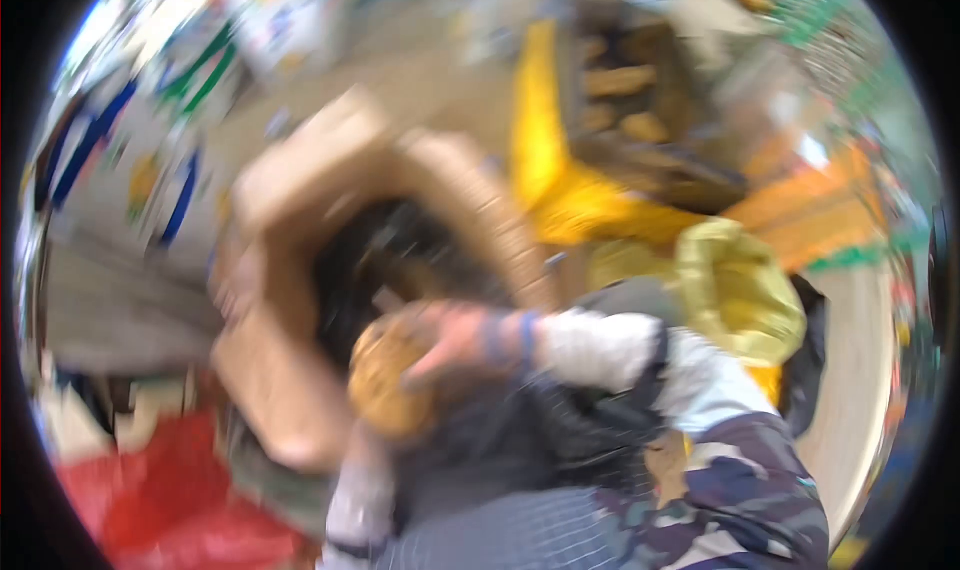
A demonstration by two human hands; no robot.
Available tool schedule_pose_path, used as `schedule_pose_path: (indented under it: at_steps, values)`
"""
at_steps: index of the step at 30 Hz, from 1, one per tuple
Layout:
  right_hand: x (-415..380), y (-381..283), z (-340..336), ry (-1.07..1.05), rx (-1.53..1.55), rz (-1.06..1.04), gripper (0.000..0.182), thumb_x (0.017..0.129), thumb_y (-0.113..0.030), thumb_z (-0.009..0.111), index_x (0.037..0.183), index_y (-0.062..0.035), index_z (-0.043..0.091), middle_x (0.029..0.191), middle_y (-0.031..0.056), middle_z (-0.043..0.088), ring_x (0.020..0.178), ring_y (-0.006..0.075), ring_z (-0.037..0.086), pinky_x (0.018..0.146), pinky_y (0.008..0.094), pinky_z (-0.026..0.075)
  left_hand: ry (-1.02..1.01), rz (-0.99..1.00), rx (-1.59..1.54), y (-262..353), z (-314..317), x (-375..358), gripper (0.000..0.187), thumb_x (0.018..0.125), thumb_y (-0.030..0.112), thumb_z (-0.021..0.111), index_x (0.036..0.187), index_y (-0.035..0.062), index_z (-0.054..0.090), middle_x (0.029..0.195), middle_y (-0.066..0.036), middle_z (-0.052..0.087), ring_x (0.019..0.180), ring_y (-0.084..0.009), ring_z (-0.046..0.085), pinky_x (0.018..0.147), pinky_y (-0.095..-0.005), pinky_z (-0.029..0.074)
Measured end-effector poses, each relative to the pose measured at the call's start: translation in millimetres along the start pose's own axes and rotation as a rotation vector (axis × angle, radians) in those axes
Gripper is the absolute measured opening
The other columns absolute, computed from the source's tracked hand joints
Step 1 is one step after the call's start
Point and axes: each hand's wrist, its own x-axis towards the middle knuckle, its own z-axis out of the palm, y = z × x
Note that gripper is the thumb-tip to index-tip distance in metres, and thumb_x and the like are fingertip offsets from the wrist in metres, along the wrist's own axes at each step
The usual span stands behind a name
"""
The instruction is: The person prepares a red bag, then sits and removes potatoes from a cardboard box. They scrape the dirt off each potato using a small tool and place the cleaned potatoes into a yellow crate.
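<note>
The whole view is smeared by motion. An open cardboard box (pixel 300 270) with a dark inside sits in front of me. My right hand (pixel 452 345), with blue bands at the wrist, reaches in from the right and grips a round golden-brown object (pixel 385 388) at the box's lower opening. My left sleeve (pixel 355 500) rises from the bottom towards the box's lower flap. The left hand itself is lost in the blur by the box, so I cannot tell its grip.
A yellow plastic bag (pixel 742 285) lies right of my arm, with yellow cloth (pixel 560 195) and a dark crate of brownish items (pixel 630 100) behind. Orange crates (pixel 815 210) stand at right, a red bag (pixel 165 510) at lower left, and printed white sacks (pixel 130 155) at left.
</note>
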Motion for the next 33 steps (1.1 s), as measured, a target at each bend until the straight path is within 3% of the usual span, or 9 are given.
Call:
schedule_pose_path:
  at_steps: [7, 13, 16, 20, 21, 22, 24, 29, 33]
  values:
    - [-95, -72, -86, 0.628, 0.463, 0.014, 0.078, 0.077, -0.037, 0.087, 0.139, -0.0042, 0.054, 0.111, 0.0115, 0.071, 0.107, 0.02, 0.065, 0.093, 0.0357, 0.052, 0.258, 0.079, 1.203, -42, -31, 10, 0.048, 0.096, 0.034, 0.066, 0.132, 0.0028, 0.06, 0.134, -0.017, 0.06, 0.123, -0.0336, 0.057, 0.104, -0.0376, 0.045]
    - [-295, -138, -309, 2.113, -0.655, -0.525, 0.068, 0.082, -0.041, 0.08, 0.135, -0.0035, 0.059, 0.111, 0.0215, 0.07, 0.106, 0.0293, 0.067, 0.093, 0.0401, 0.053, 0.113, 0.001, 0.858, -42, -38, 7, 0.043, 0.095, 0.03, 0.068, 0.125, -0.0001, 0.063, 0.116, -0.017, 0.069, 0.11, -0.024, 0.063, 0.096, -0.0334, 0.048]
    - [-383, -170, -418, 2.513, -0.955, -0.13, 0.063, 0.085, -0.042, 0.076, 0.132, -0.0032, 0.061, 0.111, 0.0265, 0.069, 0.106, 0.034, 0.068, 0.093, 0.0423, 0.053, 0.096, -0.026, 1.067, -18, 6, 3, 0.039, 0.095, 0.029, 0.067, 0.121, 0.0003, 0.065, 0.115, -0.017, 0.069, 0.109, -0.0272, 0.064, 0.096, -0.0347, 0.049]
    - [-442, -193, -520, 1.979, -0.838, 0.564, 0.068, 0.08, -0.042, 0.075, 0.131, -0.0005, 0.057, 0.114, 0.0218, 0.066, 0.104, 0.0349, 0.063, 0.092, 0.0424, 0.05, -0.212, 0.188, 1.341, -28, -8, 19, 0.046, 0.093, 0.035, 0.066, 0.124, 0.0016, 0.064, 0.132, -0.024, 0.059, 0.121, -0.0382, 0.058, 0.098, -0.0454, 0.05]
    - [-431, -189, -514, 1.869, -0.827, 0.525, 0.061, 0.082, -0.037, 0.074, 0.129, -0.0015, 0.059, 0.112, 0.02, 0.067, 0.098, 0.0327, 0.064, 0.087, 0.0412, 0.051, -0.352, 0.542, 1.546, -28, -10, 22, 0.036, 0.096, 0.029, 0.064, 0.125, 0.0083, 0.064, 0.128, -0.022, 0.06, 0.117, -0.0393, 0.058, 0.099, -0.045, 0.049]
    - [-405, -182, -506, 1.74, -0.762, 0.438, 0.053, 0.084, -0.032, 0.073, 0.126, -0.0025, 0.061, 0.11, 0.0183, 0.068, 0.092, 0.0305, 0.065, 0.083, 0.0401, 0.052, -0.183, 0.288, 1.328, -39, -14, 19, 0.029, 0.096, 0.019, 0.061, 0.125, 0.018, 0.065, 0.128, -0.02, 0.059, 0.119, -0.0395, 0.057, 0.1, -0.0444, 0.049]
    - [-323, -174, -443, 1.377, -0.513, 0.168, 0.039, 0.087, -0.023, 0.07, 0.121, -0.0045, 0.065, 0.105, 0.0148, 0.071, 0.08, 0.0261, 0.067, 0.073, 0.0378, 0.054, -0.379, 0.437, 1.738, -9, 1, 6, 0.039, 0.099, 0.023, 0.056, 0.137, 0.0118, 0.056, 0.14, -0.022, 0.052, 0.128, -0.0405, 0.051, 0.105, -0.0433, 0.045]
    - [-137, -88, -231, 0.679, -1.377, -0.528, 0.032, 0.09, -0.032, 0.073, 0.105, -0.0039, 0.07, 0.085, 0.0088, 0.07, 0.058, 0.0132, 0.059, 0.053, 0.0292, 0.047, -0.093, -0.204, 1.53, 18, 26, 32, 0.067, 0.095, 0.052, 0.055, 0.138, 0.0003, 0.051, 0.139, -0.024, 0.054, 0.13, -0.0394, 0.052, 0.108, -0.0429, 0.042]
    - [-57, -84, -141, 0.566, -0.634, -0.095, 0.044, 0.085, -0.039, 0.076, 0.108, -0.0024, 0.067, 0.093, 0.0204, 0.071, 0.083, 0.0359, 0.067, 0.08, 0.0406, 0.054, -0.021, -0.293, 1.571, 6, -5, 99, 0.072, 0.091, 0.055, 0.06, 0.137, 0.0003, 0.052, 0.14, -0.023, 0.055, 0.129, -0.0371, 0.053, 0.109, -0.0415, 0.042]
